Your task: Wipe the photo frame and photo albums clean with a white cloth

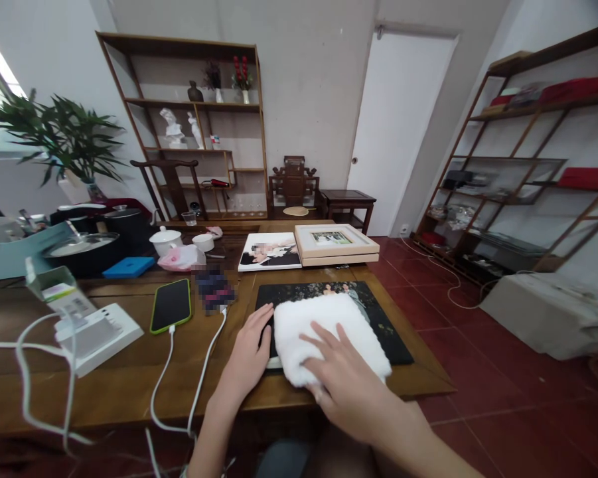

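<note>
A dark photo panel (pixel 398 345) with people pictured near its far edge lies flat at the near edge of the wooden table. On top of it is a fluffy white cloth (pixel 299 325), covering much of the picture. My right hand (pixel 343 378) presses on the cloth with its fingers spread; the thumb is at the cloth's near edge. At the panel's left edge rests my left hand (pixel 251 345), fingers stretched out and thumb apart, beside the cloth. Part of the panel is hidden under the cloth and hands.
Behind the panel are a white photo print (pixel 270 252) and stacked light wooden frames (pixel 337 245). To the left lie a green-cased phone (pixel 171 305), white cables (pixel 154 392), an opened white box (pixel 99 338), a blue box (pixel 128 267) and a lidded pan (pixel 82 249).
</note>
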### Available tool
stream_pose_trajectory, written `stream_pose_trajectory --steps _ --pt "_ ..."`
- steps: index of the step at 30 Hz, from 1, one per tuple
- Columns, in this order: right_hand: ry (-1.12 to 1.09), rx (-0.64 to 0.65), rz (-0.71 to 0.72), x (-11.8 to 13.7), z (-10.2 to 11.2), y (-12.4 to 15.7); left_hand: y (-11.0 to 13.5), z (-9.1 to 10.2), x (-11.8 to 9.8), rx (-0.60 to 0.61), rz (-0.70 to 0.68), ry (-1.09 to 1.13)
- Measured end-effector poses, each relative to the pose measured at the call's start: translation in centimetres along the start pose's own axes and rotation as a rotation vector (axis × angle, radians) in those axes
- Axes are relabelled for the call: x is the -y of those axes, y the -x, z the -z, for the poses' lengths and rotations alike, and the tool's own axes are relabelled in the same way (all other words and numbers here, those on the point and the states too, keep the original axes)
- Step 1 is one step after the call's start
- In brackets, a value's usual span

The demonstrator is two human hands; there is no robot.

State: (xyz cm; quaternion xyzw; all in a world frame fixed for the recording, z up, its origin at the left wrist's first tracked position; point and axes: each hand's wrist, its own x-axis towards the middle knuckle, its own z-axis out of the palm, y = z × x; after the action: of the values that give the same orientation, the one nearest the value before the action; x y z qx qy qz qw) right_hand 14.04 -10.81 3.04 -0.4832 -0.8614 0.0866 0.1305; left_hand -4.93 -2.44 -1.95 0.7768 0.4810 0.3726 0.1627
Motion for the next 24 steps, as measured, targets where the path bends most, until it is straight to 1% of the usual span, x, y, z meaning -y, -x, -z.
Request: stream_pose_trajectory --steps 2,3,6,8,11,13,14,16,19,22,24 --pt "-0.027 0.028 0.002 -0.2 0.4 2.1 0.0 -0.1 0.1 0.003 0.003 -0.012" --pt "-0.027 0.036 -0.02 -0.6 0.6 2.8 0.0 -0.1 0.1 0.002 0.001 -0.017" --pt "0.036 0.022 -0.163 -2.9 1.6 3.4 0.0 -0.1 0.1 0.0 -0.004 -0.022" --pt "0.09 -0.027 -0.283 -5.1 2.2 2.6 0.0 -0.1 0.1 0.003 -0.005 -0.019" --pt "0.121 -0.104 -0.422 -8.2 2.7 0.2 -0.1 0.0 0.0 0.01 -0.005 -0.015" --pt "0.129 -0.131 -0.458 -9.3 2.8 -1.7 -0.1 0.0 0.0 0.01 0.0 -0.013" --pt "0.134 -0.137 -0.455 -9.4 2.7 -2.6 0.0 0.0 -0.1 0.011 0.004 -0.01" --pt "0.136 -0.138 -0.422 -8.7 2.2 -4.2 0.1 0.0 -0.2 0.012 0.018 0.005" --pt "0.115 -0.109 -0.303 -5.8 1.2 -5.4 0.3 0.4 -0.8 -0.022 0.012 0.063" --pt "0.042 -0.058 -0.07 -2.4 0.1 -5.3 0.5 0.9 -1.2 -0.11 -0.026 0.137" --pt "-0.021 -0.026 0.096 -0.9 -0.3 -4.6 0.4 1.0 -1.2 -0.156 -0.025 0.162"
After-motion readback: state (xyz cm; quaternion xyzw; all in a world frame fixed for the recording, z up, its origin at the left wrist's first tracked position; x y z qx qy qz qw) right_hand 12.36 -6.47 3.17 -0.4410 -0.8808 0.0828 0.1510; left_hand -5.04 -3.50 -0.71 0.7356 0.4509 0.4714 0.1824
